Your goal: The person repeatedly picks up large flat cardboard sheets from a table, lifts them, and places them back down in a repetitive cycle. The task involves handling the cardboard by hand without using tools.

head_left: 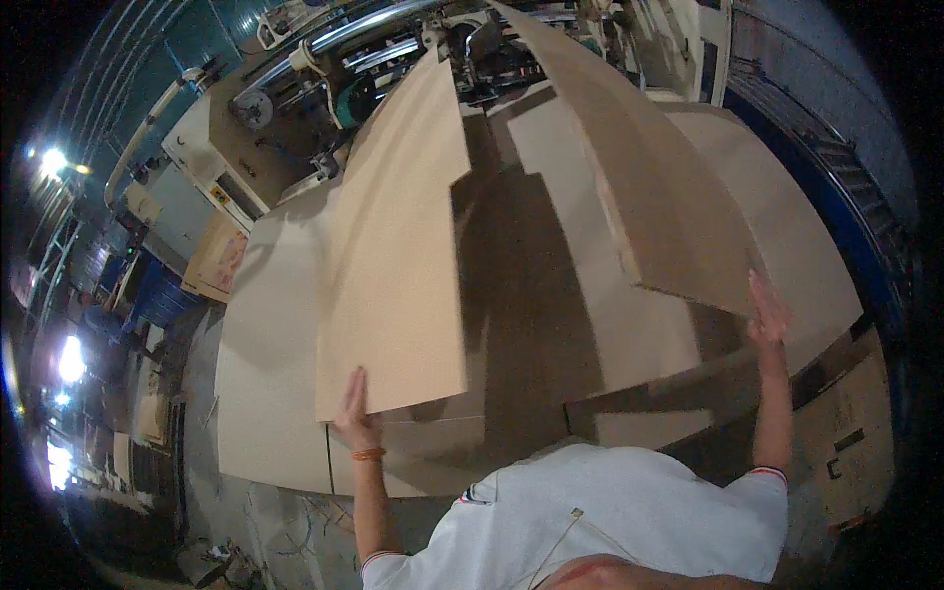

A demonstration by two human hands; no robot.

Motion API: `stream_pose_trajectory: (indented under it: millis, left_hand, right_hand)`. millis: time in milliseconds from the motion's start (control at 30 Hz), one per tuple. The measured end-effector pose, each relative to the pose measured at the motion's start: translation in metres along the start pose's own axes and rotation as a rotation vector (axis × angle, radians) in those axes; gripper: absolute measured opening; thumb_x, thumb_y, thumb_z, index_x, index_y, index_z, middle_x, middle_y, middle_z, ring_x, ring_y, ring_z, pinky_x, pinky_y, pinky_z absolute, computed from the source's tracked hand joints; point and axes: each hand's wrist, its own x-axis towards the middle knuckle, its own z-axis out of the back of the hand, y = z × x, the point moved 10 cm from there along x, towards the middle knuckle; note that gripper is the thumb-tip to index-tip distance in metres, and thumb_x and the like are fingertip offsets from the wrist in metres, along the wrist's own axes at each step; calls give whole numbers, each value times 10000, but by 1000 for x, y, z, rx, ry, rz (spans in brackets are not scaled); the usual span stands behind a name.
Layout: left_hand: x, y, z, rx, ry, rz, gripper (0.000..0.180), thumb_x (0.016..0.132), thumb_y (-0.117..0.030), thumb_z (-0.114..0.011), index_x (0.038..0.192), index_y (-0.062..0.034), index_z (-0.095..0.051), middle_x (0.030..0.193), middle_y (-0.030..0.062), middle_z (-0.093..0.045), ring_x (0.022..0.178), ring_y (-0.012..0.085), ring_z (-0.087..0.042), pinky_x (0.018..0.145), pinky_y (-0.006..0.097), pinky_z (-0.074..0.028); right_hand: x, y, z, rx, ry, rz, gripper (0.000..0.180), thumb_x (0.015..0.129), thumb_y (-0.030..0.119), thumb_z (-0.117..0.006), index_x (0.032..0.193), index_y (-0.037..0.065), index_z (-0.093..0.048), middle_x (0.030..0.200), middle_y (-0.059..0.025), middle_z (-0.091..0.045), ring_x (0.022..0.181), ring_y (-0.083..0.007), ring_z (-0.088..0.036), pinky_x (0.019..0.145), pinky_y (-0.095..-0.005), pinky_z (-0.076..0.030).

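Note:
A large brown cardboard sheet point(374, 447) lies in front of me, with two long raised panels over it. My left hand point(356, 411) is at the near outer corner of the left panel point(393, 295), its fingers straight and lying against the board. At the outer corner of the right panel point(678, 216), my right hand point(767, 315) rests with fingers stretched out along the edge. Neither hand is visibly wrapped round the board; the thumbs cannot be made out clearly. The inner edges of the panels stand apart, and a dark shadow falls between them. Both panels run away toward a machine.
The machine point(472, 59) with metal rollers stands at the far end, its pale housing point(221, 147) at the left. A blue-framed rack or conveyor point(836, 167) borders the right. More cardboard point(846, 433) lies at the lower right. Debris point(221, 560) litters the floor at the lower left.

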Motion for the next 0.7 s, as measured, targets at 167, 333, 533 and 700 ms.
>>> stream_pose_trajectory:
  millis: [167, 333, 533, 700]
  left_hand:
    - [-37, -49, -75, -22, 142, -200, 443, 781, -14, -605, 1212, -111, -635, 1256, 91, -610, 1190, 273, -564, 1009, 426, -431]
    - [-100, -42, -125, -22, 418, -202, 440, 850, -33, -532, 1267, -158, -599, 1308, 51, -574, 1234, 273, -521, 1061, 446, -370]
    - [-138, -8, -138, 12, 662, -241, 539, 817, -116, -520, 1354, -169, -515, 1419, 46, -471, 1300, 259, -450, 1128, 469, -254]
    - [-134, -4, -139, 50, 633, -258, 511, 823, -162, -515, 1334, -175, -532, 1391, 22, -499, 1303, 246, -442, 1127, 497, -239]
  right_hand:
    - [-42, -24, -91, -75, 431, -98, 777, 636, -16, -651, 1381, 122, -476, 1359, -174, -507, 1171, -341, -554, 949, -388, -460]
    - [-122, 43, -140, 14, 634, -157, 764, 698, 107, -663, 1419, 179, -420, 1438, -214, -400, 1236, -401, -484, 869, -484, -460]
    - [-163, 97, -175, -129, 849, 60, 857, 633, 99, -734, 1420, 200, -409, 1387, -251, -424, 1201, -451, -484, 910, -475, -443]
    - [-168, 95, -178, -115, 858, -38, 830, 641, 95, -733, 1404, 226, -431, 1410, -237, -405, 1259, -433, -433, 956, -498, -416]
